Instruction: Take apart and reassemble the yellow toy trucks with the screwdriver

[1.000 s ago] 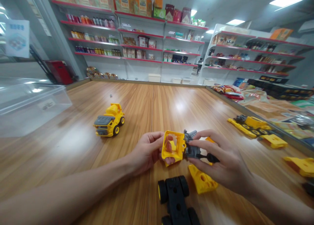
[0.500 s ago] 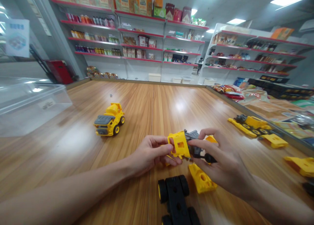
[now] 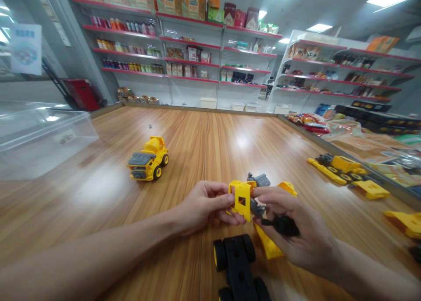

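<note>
My left hand (image 3: pixel 210 207) is closed on a yellow toy truck cab (image 3: pixel 242 200) with a square window opening. At the cab's right side, my right hand (image 3: pixel 296 222) pinches a dark grey plastic part (image 3: pixel 257 207). A blurred black piece with a thin stem (image 3: pixel 285 225) also lies in the right hand; its kind is unclear. Below the hands is a black wheeled chassis (image 3: pixel 241 261). A yellow body part (image 3: pixel 268 243) sits partly under the right hand. Beyond the fingers lie a light grey part (image 3: pixel 260 179) and another yellow piece (image 3: pixel 288 188).
An assembled yellow mixer truck (image 3: pixel 149 158) stands to the left, near a clear plastic bin (image 3: pixel 49 139). Along the right edge are a partly built yellow vehicle (image 3: pixel 342 167) and loose yellow parts (image 3: pixel 371 189). Stocked shelves (image 3: pixel 187 42) rise behind the table (image 3: pixel 204 147).
The cab has turned slightly in my left hand. My right hand has shifted down and right, uncovering the light grey part behind. The black piece has swung to the right with it.
</note>
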`<act>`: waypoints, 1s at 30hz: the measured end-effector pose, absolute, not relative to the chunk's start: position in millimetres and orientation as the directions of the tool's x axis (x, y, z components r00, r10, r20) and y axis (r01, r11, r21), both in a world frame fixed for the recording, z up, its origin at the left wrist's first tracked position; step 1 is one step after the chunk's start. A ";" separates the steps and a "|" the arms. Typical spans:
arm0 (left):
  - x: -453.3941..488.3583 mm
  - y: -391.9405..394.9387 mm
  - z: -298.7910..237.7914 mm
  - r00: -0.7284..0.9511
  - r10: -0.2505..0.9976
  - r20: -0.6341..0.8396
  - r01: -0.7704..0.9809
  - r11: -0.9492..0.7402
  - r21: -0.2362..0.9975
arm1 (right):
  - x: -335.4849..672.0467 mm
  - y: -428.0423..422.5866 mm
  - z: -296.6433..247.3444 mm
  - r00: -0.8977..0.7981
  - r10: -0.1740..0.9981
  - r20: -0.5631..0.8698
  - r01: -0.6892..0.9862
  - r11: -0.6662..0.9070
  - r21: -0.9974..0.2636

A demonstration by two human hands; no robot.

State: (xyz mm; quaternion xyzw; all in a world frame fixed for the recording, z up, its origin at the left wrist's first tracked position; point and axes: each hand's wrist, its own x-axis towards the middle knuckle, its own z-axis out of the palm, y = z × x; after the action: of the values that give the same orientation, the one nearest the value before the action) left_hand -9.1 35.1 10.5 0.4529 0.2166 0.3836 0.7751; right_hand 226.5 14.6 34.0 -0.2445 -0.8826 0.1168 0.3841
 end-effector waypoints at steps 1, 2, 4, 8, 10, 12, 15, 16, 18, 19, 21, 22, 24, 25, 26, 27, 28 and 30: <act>-9.5 35.8 9.8 0.616 0.788 0.009 -0.410 0.311 0.858 | 228.1 13.7 34.4 -0.600 0.525 0.604 0.349 0.851 -0.393; -9.9 36.4 9.1 0.623 0.783 0.005 -0.419 0.328 0.847 | 229.5 13.1 35.4 -0.617 0.519 0.592 0.356 0.855 -0.378; -10.8 37.4 8.2 0.643 0.766 -0.008 -0.424 0.365 0.829 | 231.3 13.3 38.7 -0.648 0.477 0.593 0.362 0.879 -0.312; -11.4 37.1 8.1 0.701 0.712 -0.047 -0.391 0.438 0.809 | 231.3 16.7 44.0 -0.654 0.413 0.633 0.371 0.905 -0.208; -11.1 36.2 8.7 0.722 0.690 -0.062 -0.372 0.461 0.806 | 230.7 18.2 44.2 -0.652 0.404 0.642 0.361 0.910 -0.205; -10.7 35.5 9.3 0.731 0.679 -0.069 -0.360 0.469 0.806 | 229.7 18.8 43.9 -0.648 0.391 0.653 0.345 0.916 -0.206; -10.4 35.3 9.5 0.728 0.682 -0.068 -0.355 0.460 0.814 | 227.0 17.8 45.0 -0.625 0.387 0.678 0.343 0.916 -0.206; -10.3 35.4 9.2 0.724 0.686 -0.065 -0.355 0.452 0.818 | 225.8 17.1 45.8 -0.613 0.394 0.685 0.354 0.912 -0.207; -10.1 36.0 8.5 0.710 0.703 -0.051 -0.360 0.424 0.831 | 223.4 15.7 47.5 -0.581 0.407 0.705 0.383 0.901 -0.204; -9.9 36.3 8.2 0.699 0.714 -0.041 -0.363 0.404 0.840 | 222.4 15.2 48.0 -0.562 0.415 0.715 0.400 0.893 -0.204; -9.3 36.6 8.2 0.669 0.743 -0.011 -0.369 0.345 0.863 | 221.6 15.1 47.5 -0.532 0.428 0.731 0.428 0.880 -0.204; -9.0 36.4 8.6 0.646 0.763 0.011 -0.372 0.303 0.877 | 221.7 15.4 46.6 -0.519 0.437 0.735 0.442 0.873 -0.207; -9.0 35.3 10.0 0.587 0.808 0.061 -0.384 0.212 0.899 | 222.7 16.8 44.0 -0.491 0.468 0.735 0.479 0.850 -0.221; -9.2 34.6 10.9 0.540 0.835 0.102 -0.393 0.143 0.909 | 223.3 17.7 42.7 -0.471 0.486 0.736 0.501 0.834 -0.229; -9.7 33.7 11.6 0.479 0.862 0.169 -0.383 0.032 0.923 | 223.7 18.5 41.9 -0.448 0.506 0.737 0.526 0.816 -0.240; -10.4 33.0 11.8 0.413 0.870 0.270 -0.341 -0.127 0.931 | 223.9 19.3 41.6 -0.416 0.527 0.741 0.549 0.795 -0.258; -11.2 32.3 11.5 0.361 0.843 0.399 -0.264 -0.318 0.911 | 223.8 20.1 41.9 -0.378 0.559 0.738 0.570 0.769 -0.290; -12.8 31.5 8.5 0.333 0.674 0.659 -0.060 -0.682 0.729 | 223.2 21.2 44.2 -0.284 0.668 0.688 0.588 0.688 -0.426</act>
State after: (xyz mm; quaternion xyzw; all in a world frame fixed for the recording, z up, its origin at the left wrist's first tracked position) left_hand -12.8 31.5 8.5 0.7421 0.2069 0.5390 0.3406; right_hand 223.2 21.2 44.2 -0.3924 -0.7999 0.0443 0.4519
